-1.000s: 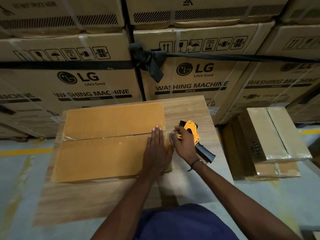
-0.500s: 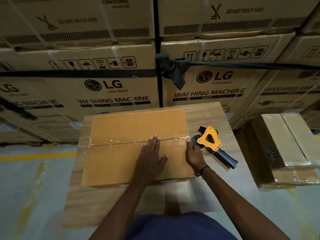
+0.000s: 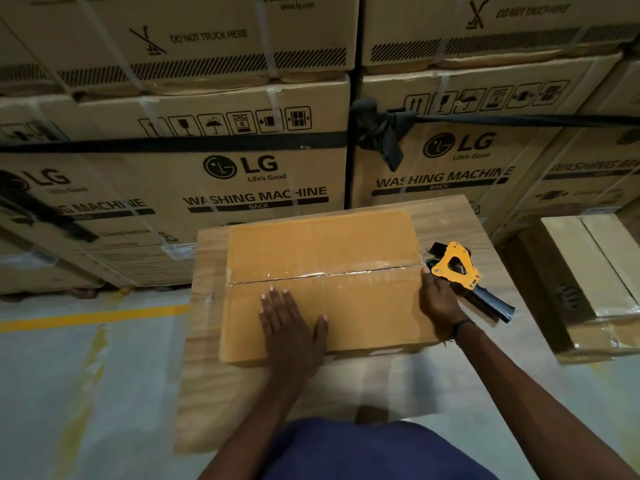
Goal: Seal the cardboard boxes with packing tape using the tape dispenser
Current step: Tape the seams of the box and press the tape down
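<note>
- Box (image 3: 322,282): on the table (image 3: 207,393), clear tape now along its whole centre seam.
- Tape dispenser (image 3: 457,268): released since a second ago, lying beside the box's right end.
- Left hand (image 3: 291,327): flat, fingers straight, pressing the lid.
- Right hand (image 3: 438,297): at the box's right edge; grip unclear.
- Judgement: this seam seems sealed.

right hand (image 3: 438,301) fingers hidden over box (image 3: 322,271) edge, tape dispenser (image 3: 457,266) roll obscured, side carton (image 3: 585,282) cropped

box (image 3: 322,282): orange-tan
dispenser (image 3: 456,265): yellow frame, black handle
table (image 3: 242,386): pale wood grain
floor line (image 3: 93,317): yellow
</note>
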The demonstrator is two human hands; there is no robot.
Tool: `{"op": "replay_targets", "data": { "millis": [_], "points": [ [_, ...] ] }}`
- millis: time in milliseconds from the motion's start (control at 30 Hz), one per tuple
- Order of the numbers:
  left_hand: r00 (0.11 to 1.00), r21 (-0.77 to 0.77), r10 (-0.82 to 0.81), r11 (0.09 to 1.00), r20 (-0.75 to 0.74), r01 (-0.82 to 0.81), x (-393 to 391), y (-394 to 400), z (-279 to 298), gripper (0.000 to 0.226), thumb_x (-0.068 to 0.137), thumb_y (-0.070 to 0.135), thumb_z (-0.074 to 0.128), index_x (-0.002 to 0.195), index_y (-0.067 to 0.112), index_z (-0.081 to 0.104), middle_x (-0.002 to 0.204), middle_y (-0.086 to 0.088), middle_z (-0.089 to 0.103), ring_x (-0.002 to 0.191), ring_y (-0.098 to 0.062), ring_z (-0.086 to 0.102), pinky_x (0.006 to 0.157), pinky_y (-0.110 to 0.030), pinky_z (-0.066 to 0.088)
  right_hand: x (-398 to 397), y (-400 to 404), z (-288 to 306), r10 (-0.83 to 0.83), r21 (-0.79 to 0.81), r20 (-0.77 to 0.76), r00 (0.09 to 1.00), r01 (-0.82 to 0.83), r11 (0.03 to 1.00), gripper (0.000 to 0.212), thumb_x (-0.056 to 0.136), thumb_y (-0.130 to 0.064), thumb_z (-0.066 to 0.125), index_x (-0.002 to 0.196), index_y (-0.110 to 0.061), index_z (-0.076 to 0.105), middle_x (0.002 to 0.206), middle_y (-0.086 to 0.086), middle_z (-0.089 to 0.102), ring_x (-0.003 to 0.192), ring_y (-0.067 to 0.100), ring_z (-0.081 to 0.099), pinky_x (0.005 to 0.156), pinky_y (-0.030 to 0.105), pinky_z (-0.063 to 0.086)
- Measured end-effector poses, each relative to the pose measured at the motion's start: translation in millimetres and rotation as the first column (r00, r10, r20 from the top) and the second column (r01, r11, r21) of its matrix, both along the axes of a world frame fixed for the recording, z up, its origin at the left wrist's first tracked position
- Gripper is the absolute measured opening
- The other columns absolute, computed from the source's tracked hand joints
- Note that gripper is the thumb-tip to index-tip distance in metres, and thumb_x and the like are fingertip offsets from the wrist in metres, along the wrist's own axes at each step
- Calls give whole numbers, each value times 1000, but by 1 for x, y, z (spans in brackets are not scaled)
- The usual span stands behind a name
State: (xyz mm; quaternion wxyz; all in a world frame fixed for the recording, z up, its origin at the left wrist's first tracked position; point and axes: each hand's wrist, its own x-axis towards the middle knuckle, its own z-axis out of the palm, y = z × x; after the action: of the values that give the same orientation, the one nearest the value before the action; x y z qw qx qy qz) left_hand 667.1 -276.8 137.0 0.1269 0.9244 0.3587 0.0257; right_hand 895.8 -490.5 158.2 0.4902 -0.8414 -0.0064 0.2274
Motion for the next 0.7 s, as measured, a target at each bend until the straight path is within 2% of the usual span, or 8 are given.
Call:
{"op": "replay_targets", "data": {
  "millis": [100, 233, 333, 433, 533, 567, 633, 700],
  "points": [
    [994, 37, -110, 993, 13, 110, 8, 31, -5, 96, 98, 69, 36, 161, -1, 17, 169, -26, 9, 157, -43, 6, 126, -56, 12, -15, 0, -6, -48, -20, -20, 999, 48, 999, 64, 108, -57, 29, 126, -7, 66, 120, 17, 68, 115, 37, 62, 97, 44, 47],
    [974, 97, -211, 971, -76, 218, 26, 94, -6, 91, 98, 72, 26, 163, 9, 21, 170, -16, 15, 157, -35, 12, 125, -59, 13, -48, 7, -16, -57, -123, -85, 995, 46, 991, 71, 106, -62, 28, 134, -5, 61, 135, 21, 63, 123, 42, 58, 107, 54, 46],
    [984, 102, -137, 984, -110, 148, 35, 124, -2, 84, 101, 70, 22, 163, 13, 19, 171, -12, 14, 158, -34, 10, 124, -59, 6, -83, 17, -8, 19, -216, -28, 999, -24, 976, 65, 106, -58, 28, 100, -3, 64, 109, 21, 68, 103, 41, 62, 89, 45, 49],
    [998, 17, 28, 999, -55, -27, 37, 127, -2, 79, 104, 62, 28, 163, 9, 19, 170, -18, 11, 157, -38, 8, 124, -63, 11, -114, 24, 0, 207, -431, 33, 978, -173, 886, 61, 107, -55, 28, 72, -12, 51, 83, 15, 63, 88, 42, 64, 70, 40, 45],
    [987, -100, 156, 983, 21, -154, 29, 89, -3, 81, 103, 56, 39, 162, 5, 17, 170, -21, 9, 157, -39, 8, 122, -62, 19, -108, 20, 25, 394, -728, 147, 907, -170, 665, 57, 105, -58, 34, 74, -14, 51, 82, 11, 63, 84, 37, 68, 64, 34, 43],
    [986, -130, 161, 980, 43, -154, 24, 71, -3, 83, 102, 56, 41, 162, 4, 16, 170, -22, 8, 157, -39, 7, 122, -61, 21, -96, 21, 35, 433, -763, 218, 875, -123, 634, 57, 103, -61, 38, 74, -14, 51, 76, 9, 59, 79, 36, 68, 61, 33, 42],
    [985, -161, 145, 978, 93, -128, 13, 34, -4, 86, 101, 56, 42, 162, 2, 13, 170, -22, 4, 157, -39, 4, 124, -57, 21, -62, 29, 49, 459, -712, 366, 809, -74, 698, 52, 101, -56, 45, 75, -12, 54, 71, 7, 54, 74, 36, 66, 58, 32, 39],
    [986, -191, 120, 977, 114, -97, 2, 0, -3, 88, 101, 58, 37, 163, 2, 6, 170, -20, -8, 158, -36, -6, 126, -52, 15, -20, 45, 52, 484, -610, 425, 765, -154, 777, 36, 97, -45, 57, 97, -9, 61, 91, 12, 58, 88, 38, 63, 65, 35, 44]
  ]
}}
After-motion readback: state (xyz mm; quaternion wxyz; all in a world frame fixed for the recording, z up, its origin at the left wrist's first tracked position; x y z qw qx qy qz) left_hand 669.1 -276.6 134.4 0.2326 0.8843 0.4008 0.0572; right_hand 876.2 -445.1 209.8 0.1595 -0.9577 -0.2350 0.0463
